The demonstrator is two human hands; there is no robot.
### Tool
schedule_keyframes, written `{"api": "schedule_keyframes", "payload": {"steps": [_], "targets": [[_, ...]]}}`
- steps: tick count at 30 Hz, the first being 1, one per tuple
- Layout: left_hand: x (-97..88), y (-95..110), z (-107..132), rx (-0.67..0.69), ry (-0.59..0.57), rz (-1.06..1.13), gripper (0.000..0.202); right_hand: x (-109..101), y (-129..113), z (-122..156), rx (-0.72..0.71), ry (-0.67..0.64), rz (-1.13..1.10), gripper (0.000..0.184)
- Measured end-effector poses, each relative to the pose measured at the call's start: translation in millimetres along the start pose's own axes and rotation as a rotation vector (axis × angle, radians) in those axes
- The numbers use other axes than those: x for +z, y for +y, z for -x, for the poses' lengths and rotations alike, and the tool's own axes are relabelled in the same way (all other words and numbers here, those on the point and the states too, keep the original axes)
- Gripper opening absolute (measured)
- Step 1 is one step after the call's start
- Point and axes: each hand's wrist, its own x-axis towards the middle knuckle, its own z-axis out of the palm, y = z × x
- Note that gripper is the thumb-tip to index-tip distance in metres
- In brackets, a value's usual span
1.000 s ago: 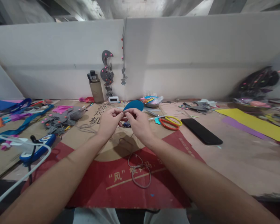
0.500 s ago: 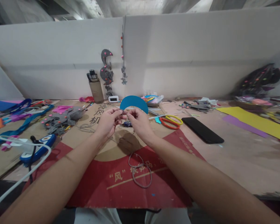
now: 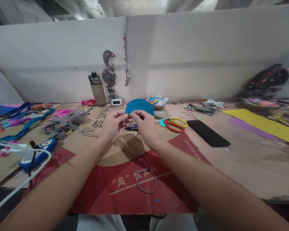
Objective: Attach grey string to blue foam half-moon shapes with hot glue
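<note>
There are one round-edged blue sheet (image 3: 139, 105), one flat black rectangular phone (image 3: 208, 133), one smoky translucent bottle (image 3: 98, 93), one small white digital clock (image 3: 116, 102), two looped plastic handles, one orange (image 3: 174, 131) and one yellow (image 3: 186, 124), one yellow paper sheet (image 3: 263, 123), and one purple paper sheet (image 3: 250, 129).

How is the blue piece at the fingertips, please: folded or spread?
Spread: the blue piece shows a broad, smooth face beyond the left hand and right hand, with no fold visible.
</note>
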Motion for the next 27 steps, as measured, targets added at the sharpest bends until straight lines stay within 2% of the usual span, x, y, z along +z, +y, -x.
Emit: {"api": "schedule_keyframes", "payload": {"steps": [5, 13, 20, 27], "targets": [[1.3, -0.7, 1.3, 0.014, -0.02, -0.004, 0.012, 1.1, -0.2, 1.3, 0.021, 0.014, 0.018, 0.02], [2.8, -4.8, 0.9, 0.123, 0.045, -0.131, 0.016, 4.4, 2.0, 5.0, 0.02, 0.049, -0.048, 0.02], [6.6, -5.3, 4.1, 0.065, 0.035, -0.001, 0.014, 9.2, 4.5, 5.2, 0.111, 0.086, -0.199, 0.024], [11.2, -1.9, 7.2, -0.003, 0.086, 0.096, 0.012, 10.9, 3.5, 6.9, 0.105, 0.121, -0.169, 0.026]]}}
